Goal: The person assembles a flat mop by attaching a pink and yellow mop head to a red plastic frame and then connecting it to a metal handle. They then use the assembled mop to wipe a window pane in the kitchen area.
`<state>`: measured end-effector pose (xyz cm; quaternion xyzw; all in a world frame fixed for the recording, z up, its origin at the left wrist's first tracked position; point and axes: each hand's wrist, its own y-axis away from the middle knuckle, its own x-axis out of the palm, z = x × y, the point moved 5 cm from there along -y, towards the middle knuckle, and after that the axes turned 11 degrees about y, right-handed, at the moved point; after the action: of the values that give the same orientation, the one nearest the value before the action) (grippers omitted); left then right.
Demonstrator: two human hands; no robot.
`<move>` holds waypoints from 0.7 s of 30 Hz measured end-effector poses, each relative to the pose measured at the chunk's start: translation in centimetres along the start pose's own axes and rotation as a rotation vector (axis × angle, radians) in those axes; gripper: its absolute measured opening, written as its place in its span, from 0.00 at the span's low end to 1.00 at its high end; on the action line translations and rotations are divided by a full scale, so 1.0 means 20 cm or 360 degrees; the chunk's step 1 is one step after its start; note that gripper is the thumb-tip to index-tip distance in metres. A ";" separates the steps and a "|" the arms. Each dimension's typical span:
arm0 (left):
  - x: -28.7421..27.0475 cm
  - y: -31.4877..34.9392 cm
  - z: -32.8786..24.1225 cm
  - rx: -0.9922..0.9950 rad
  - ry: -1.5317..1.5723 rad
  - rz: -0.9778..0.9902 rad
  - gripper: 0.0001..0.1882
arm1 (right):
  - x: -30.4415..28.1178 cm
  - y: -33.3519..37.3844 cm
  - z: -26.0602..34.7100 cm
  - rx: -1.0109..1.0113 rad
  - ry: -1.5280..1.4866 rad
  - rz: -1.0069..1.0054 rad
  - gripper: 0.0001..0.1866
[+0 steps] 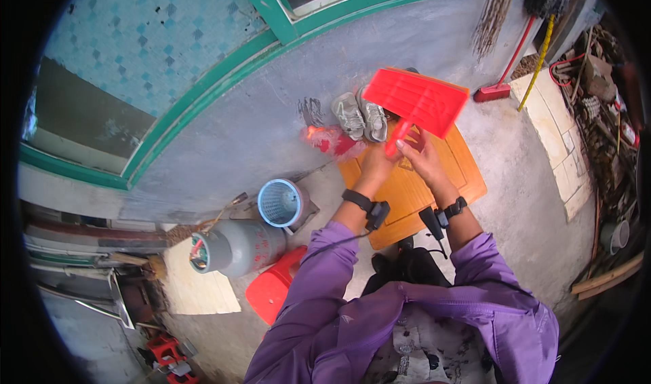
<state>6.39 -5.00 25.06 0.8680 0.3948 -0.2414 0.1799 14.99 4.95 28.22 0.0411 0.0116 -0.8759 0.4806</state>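
A red plastic dustpan (424, 99) with a short handle is held up over a small wooden table (441, 187). My left hand (378, 165) is closed at the lower end of the handle, its fingers partly hidden. Beside it, my right hand (423, 159) grips the handle with thumb and fingers, just below the pan. Behind the dustpan, a pair of grey lace-up shoes (349, 115) sits at the far edge of the table, by the wall. Left of the shoes lies a pink and red bundle (332, 141) that looks like plastic.
A blue basket-like bin (279, 203), a grey gas cylinder (247, 247) and a red plastic stool (271, 292) stand on my left. At the far right, a red brush broom (493, 92) and a yellow-handled mop (542, 55) lean near a woodpile (597, 112).
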 end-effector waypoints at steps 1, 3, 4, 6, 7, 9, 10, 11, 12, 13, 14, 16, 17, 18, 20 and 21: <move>0.14 0.00 0.01 -0.0042 -0.0081 0.0116 0.30 | 0.00 0.02 -0.06 0.0077 -0.0024 -0.0054 0.33; 0.30 0.08 0.07 -0.0036 0.0286 0.0403 0.34 | -0.08 0.01 -0.32 0.0143 -0.0189 -0.0424 0.25; 0.36 0.11 0.10 0.0035 0.0769 0.0533 0.35 | -0.16 -0.01 -0.46 0.0315 -0.0458 -0.0419 0.22; 0.33 0.06 0.45 0.0069 0.1177 0.0155 0.44 | -0.27 0.04 -0.64 0.0465 -0.0750 -0.0423 0.17; 0.16 -0.02 0.83 0.0055 0.1047 -0.0341 0.52 | -0.30 0.03 -0.65 0.0406 -0.0794 -0.0413 0.16; -0.13 -0.16 1.37 -0.0207 0.0101 -0.0711 0.60 | -0.39 0.03 -0.69 0.0416 -0.0763 -0.0331 0.18; -0.07 -0.22 1.55 -0.0428 0.0126 -0.0477 0.56 | -0.40 0.03 -0.65 0.0453 -0.0765 -0.0348 0.19; 0.02 -0.29 1.62 -0.0411 -0.0052 -0.0475 0.51 | -0.39 0.02 -0.62 0.0482 -0.0768 -0.0367 0.21; 0.11 -0.32 1.68 -0.0392 -0.0241 -0.0444 0.46 | -0.43 0.01 -0.65 0.0460 -0.0765 -0.0314 0.22; 0.16 -0.29 1.76 -0.0391 -0.0462 -0.0392 0.41 | -0.45 0.02 -0.69 0.0471 -0.0790 -0.0264 0.23; 0.10 -0.32 1.81 -0.0150 -0.0338 -0.0648 0.26 | -0.49 0.03 -0.69 0.0456 -0.0723 -0.0316 0.25; 0.04 -0.30 1.75 0.0042 -0.0190 -0.0728 0.22 | -0.54 0.05 -0.74 0.0446 -0.0667 -0.0395 0.29; -0.01 -0.29 1.67 0.0161 -0.0105 -0.0762 0.21 | -0.55 0.03 -0.76 0.0451 -0.0672 -0.0395 0.29; -0.04 -0.20 1.61 0.0203 -0.0084 -0.0864 0.19 | -0.56 0.02 -0.79 0.0477 -0.0700 -0.0427 0.30; 0.04 0.14 1.97 -0.0172 0.0340 -0.1068 0.18 | -0.53 -0.06 -0.80 0.0562 -0.0740 -0.0363 0.30; 0.08 0.29 2.15 -0.0335 0.0566 -0.1149 0.18 | -0.50 -0.09 -0.83 0.0601 -0.0758 -0.0348 0.29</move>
<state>-0.12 -29.27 -10.43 0.6788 0.7213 -0.0937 0.1004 19.77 15.32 12.42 -0.0780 -0.2596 -0.8941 0.3566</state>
